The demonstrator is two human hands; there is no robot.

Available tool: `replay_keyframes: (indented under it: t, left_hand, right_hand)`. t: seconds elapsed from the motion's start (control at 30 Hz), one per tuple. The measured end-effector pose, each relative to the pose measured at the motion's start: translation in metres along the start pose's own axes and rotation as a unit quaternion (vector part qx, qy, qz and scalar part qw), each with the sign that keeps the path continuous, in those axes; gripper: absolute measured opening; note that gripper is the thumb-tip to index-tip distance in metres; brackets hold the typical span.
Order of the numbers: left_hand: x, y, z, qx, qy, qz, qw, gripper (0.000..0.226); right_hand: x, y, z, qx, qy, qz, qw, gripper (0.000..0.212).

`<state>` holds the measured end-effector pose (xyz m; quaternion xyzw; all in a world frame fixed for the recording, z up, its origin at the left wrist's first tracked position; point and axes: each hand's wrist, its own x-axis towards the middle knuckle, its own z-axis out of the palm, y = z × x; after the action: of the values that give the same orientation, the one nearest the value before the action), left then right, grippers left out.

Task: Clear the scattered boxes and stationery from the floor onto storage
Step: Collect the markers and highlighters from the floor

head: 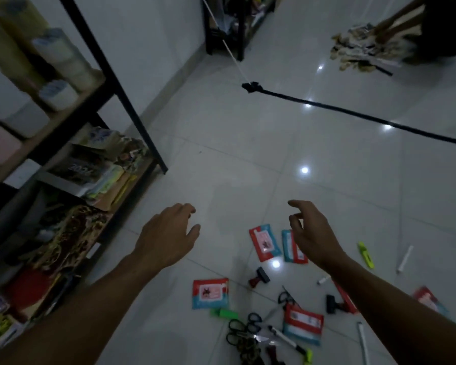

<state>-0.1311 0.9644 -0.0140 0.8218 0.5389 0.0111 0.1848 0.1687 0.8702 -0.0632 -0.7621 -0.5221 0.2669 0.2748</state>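
My left hand (167, 237) hovers over bare white floor tiles, fingers relaxed and holding nothing. My right hand (312, 233) hangs above a red-and-blue packet (264, 242), fingers loosely spread and empty; it partly covers a second packet (290, 246). More such packets lie lower down (210, 293) (303, 324). Several black scissors (244, 327), a green highlighter (223, 312), a yellow highlighter (366, 254), black-and-red stamps (259, 277) and white markers (404, 258) are scattered on the floor below my hands.
A black metal shelf rack (116, 83) stands at the left, filled with tape rolls, boxes and paper goods. A black strap (353, 114) tied to a white cord crosses the floor ahead. At the far right another person's hands sort a pile (361, 48).
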Motion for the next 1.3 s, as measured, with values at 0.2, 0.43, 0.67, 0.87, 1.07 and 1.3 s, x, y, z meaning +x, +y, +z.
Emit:
replay_keyframes:
  t: [0.2,0.43,0.67,0.87,1.07,1.3]
  left_hand:
    - [-0.015,0.026,0.081,-0.006,-0.037,0.026,0.999,0.042]
    - [-0.032,0.037,0.211,-0.036,-0.05,0.029,0.998,0.031]
    - [-0.016,0.051,0.38,-0.115,-0.033,-0.053,0.991,0.026]
    - [0.023,0.042,0.458,-0.181,-0.003,-0.081,0.98,0.023]
    - [0.037,-0.005,0.471,-0.126,-0.02,-0.061,0.99,0.034]
    - [-0.006,-0.047,0.479,0.058,-0.117,-0.078,0.988,0.046]
  right_hand:
    - [-0.055,0.094,-0.008,-0.017,0.046,0.076,0.996,0.034]
    - [-0.115,0.221,0.03,-0.019,0.068,0.135,0.988,0.031]
    - [-0.111,0.366,0.092,-0.029,0.094,0.139,0.985,0.023]
    - [-0.082,0.449,0.121,-0.035,0.115,0.16,0.98,0.019]
    - [-0.047,0.485,0.127,-0.102,-0.026,0.146,0.984,0.021]
    - [-0.067,0.44,0.163,-0.116,-0.185,0.066,0.974,0.019]
